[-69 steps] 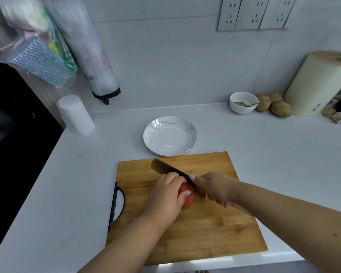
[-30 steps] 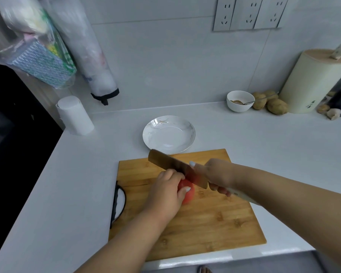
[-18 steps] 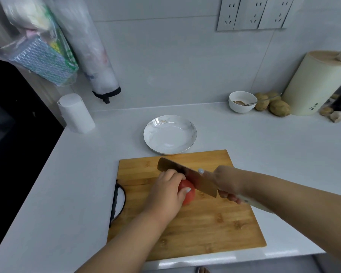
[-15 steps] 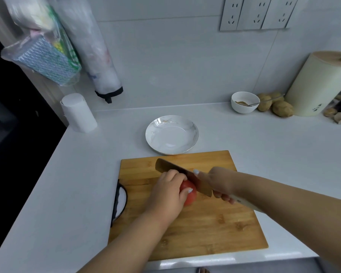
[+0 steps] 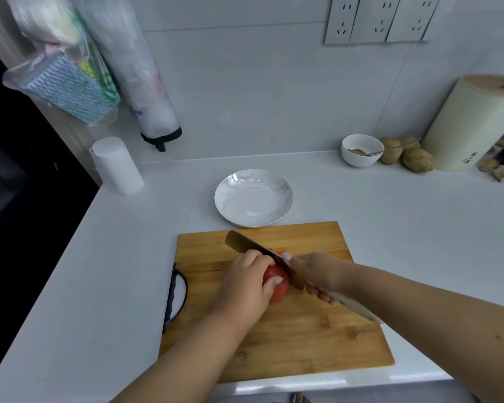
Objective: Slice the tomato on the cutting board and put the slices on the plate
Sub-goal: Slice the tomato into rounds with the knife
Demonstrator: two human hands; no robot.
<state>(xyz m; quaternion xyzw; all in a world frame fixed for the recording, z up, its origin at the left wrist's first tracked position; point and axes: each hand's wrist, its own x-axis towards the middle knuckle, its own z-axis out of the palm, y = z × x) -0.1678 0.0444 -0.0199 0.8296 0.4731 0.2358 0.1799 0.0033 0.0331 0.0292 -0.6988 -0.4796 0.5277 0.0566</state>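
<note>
A red tomato (image 5: 277,285) lies near the middle of the wooden cutting board (image 5: 303,338). My left hand (image 5: 245,289) is curled over its left side and holds it down. My right hand (image 5: 314,271) grips the pale handle of a broad knife (image 5: 253,248). The blade lies across the tomato's right side, tip pointing to the far left, and a bit of red shows beyond the blade. A white plate (image 5: 253,197) with nothing on it stands just behind the board.
A white paper roll (image 5: 115,165) stands at the back left by the counter's left edge. At the back right are a small white bowl (image 5: 361,149) with a spoon, several potatoes (image 5: 413,158) and a cream knife block (image 5: 472,123). Plastic bags (image 5: 79,68) hang on the wall.
The knife blade has sunk lower against the tomato's right side after being raised and drawn back. My left hand has stayed on the tomato.
</note>
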